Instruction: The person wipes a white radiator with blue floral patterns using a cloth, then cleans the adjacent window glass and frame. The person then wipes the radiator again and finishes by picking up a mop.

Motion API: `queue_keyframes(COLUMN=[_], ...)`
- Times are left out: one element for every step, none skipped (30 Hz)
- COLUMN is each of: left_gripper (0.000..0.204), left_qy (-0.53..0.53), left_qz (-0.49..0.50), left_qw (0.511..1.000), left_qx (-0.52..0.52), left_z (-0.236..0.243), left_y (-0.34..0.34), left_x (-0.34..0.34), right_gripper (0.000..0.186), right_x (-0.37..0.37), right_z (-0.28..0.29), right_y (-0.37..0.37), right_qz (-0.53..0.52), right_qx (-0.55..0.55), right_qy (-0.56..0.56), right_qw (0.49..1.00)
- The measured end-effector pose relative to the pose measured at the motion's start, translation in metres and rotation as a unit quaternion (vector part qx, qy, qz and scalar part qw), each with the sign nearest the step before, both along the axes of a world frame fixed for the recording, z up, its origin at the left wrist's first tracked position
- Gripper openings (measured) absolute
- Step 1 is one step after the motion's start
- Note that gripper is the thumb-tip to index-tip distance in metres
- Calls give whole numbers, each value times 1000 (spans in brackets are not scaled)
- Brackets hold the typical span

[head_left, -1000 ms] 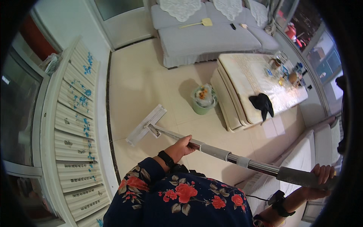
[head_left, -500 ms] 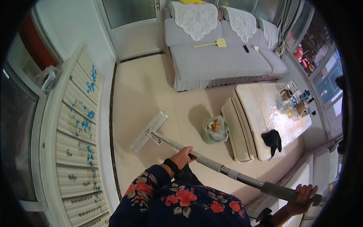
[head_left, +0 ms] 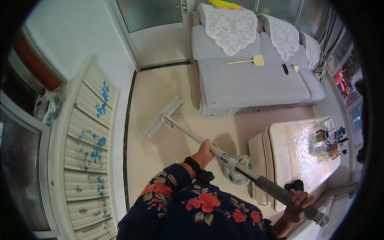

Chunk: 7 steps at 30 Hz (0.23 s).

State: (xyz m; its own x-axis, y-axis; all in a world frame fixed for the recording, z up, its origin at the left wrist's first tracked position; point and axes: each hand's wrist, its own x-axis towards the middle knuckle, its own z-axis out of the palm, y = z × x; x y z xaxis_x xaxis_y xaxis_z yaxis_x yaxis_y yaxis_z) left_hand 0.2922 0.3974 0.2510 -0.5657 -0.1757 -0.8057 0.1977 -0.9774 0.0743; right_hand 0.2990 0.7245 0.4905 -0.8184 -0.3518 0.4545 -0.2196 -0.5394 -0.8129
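Observation:
A flat mop (head_left: 186,132) slants across the view, its wide pale head (head_left: 163,117) resting on the beige tile floor. My left hand (head_left: 205,154) is wrapped round the lower part of the metal pole, just below a light grey sleeve. Near the pole's upper end, my right hand (head_left: 298,205) grips the dark grey foam handle. A dark band sits on my left wrist. Beneath the pole stands a lined waste bin (head_left: 239,176), partly hidden by it.
A grey sofa (head_left: 252,86) with lace covers stands at the back, a yellow fly swatter (head_left: 256,60) on its seat. To the right is a table (head_left: 292,138) with cups and a dark cloth (head_left: 295,185). A cream curtained cabinet (head_left: 86,160) lines the left wall.
The mop head has slid forward over the floor, away from me, and both hands still hold the pole. My view has shifted, so the sofa and table appear lower and further right.

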Motion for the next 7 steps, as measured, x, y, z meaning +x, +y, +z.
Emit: queue_keyframes(left_gripper=[34, 33, 32, 32, 32, 32, 36], left_qy=[-14, -29, -56, -59, -61, -62, -66], left_qz=[-5, -10, 4, -12, -28, -44, -30], left_qw=[1000, 1000, 998, 998, 998, 997, 997], left_qx=[1, 3, 2, -5, -13, -23, -20], left_z=[-8, -18, -27, -35, -42, -46, -50], left_y=[-15, -29, -44, -60, -80, -101, -120], left_x=[-15, -28, -43, -53, -63, -76, -89], right_gripper=[39, 41, 43, 45, 44, 44, 44], right_x=[-6, -13, -20, -27, -35, -44, -53], right_z=[-3, -7, -12, -16, -17, -16, -13], right_y=[-9, -19, -31, -44, -57, -71, -85], right_qz=[-20, -35, -49, -63, -29, 5, 44], right_qx=[21, 46, 72, 96, 103, 108, 114], right_qy=[-9, -16, -22, -27, -20, -11, -6], right_qw=[1000, 998, 996, 993, 994, 994, 993])
